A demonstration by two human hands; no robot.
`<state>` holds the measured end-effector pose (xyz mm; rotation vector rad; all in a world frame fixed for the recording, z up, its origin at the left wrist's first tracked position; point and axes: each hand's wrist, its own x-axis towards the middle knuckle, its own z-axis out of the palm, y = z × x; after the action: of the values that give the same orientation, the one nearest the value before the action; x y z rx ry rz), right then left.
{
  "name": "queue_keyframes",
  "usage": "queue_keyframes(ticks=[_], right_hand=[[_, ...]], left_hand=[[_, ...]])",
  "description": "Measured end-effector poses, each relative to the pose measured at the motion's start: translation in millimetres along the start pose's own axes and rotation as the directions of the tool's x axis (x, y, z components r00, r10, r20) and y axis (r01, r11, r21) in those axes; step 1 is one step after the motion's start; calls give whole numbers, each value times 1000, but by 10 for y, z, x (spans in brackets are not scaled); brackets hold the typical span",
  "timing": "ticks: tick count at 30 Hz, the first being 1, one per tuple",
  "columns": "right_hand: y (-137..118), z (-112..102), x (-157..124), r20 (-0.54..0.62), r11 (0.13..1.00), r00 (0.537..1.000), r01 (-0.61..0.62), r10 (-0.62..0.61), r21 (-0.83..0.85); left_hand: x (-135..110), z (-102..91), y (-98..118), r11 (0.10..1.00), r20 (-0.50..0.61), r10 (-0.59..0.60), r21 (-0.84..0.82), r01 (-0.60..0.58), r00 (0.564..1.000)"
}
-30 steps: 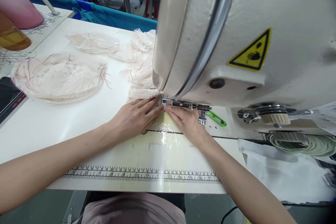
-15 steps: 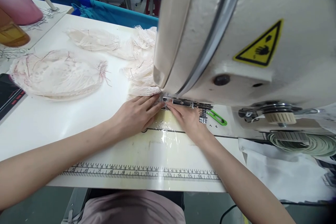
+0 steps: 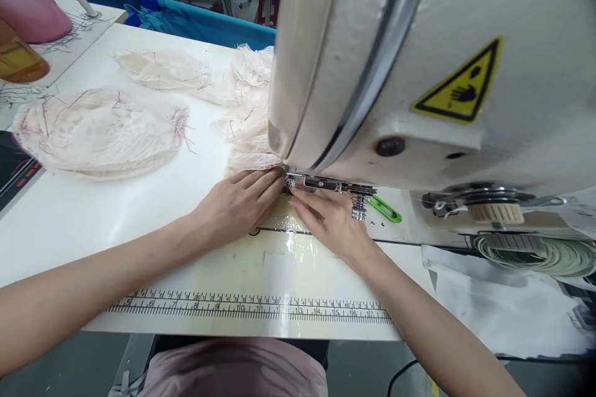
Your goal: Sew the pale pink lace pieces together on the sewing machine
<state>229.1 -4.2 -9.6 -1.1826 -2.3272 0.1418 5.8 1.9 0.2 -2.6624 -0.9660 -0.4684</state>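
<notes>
My left hand [image 3: 237, 205] lies flat on the white table [image 3: 93, 223], fingers stretched toward the presser foot [image 3: 294, 182] of a large cream sewing machine [image 3: 419, 62]. It presses the edge of a pale lace piece [image 3: 249, 130] that runs under the machine head. My right hand [image 3: 333, 220] rests flat just right of it, fingers pointing at the same foot. The fingertips of both hands nearly meet at the needle area, which the machine head partly hides.
More lace pieces [image 3: 97, 133] lie at the left and back. A green snipper [image 3: 384, 209] sits by the foot. A printed ruler [image 3: 251, 309] runs along the front edge. An amber bottle [image 3: 18, 59] and a dark control panel [image 3: 13, 173] stand at far left.
My right hand has slid slightly back toward me, with fingers spread flatter. The left hand has stayed pressed at the foot. The view has shifted a little.
</notes>
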Motion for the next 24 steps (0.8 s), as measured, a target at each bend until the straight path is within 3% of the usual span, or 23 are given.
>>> queue_keyframes(ticks=[24], right_hand=[[-51, -38, 41, -18, 996, 999, 28, -29, -88]], left_hand=[[41, -24, -7, 998, 54, -57, -37, 59, 997]])
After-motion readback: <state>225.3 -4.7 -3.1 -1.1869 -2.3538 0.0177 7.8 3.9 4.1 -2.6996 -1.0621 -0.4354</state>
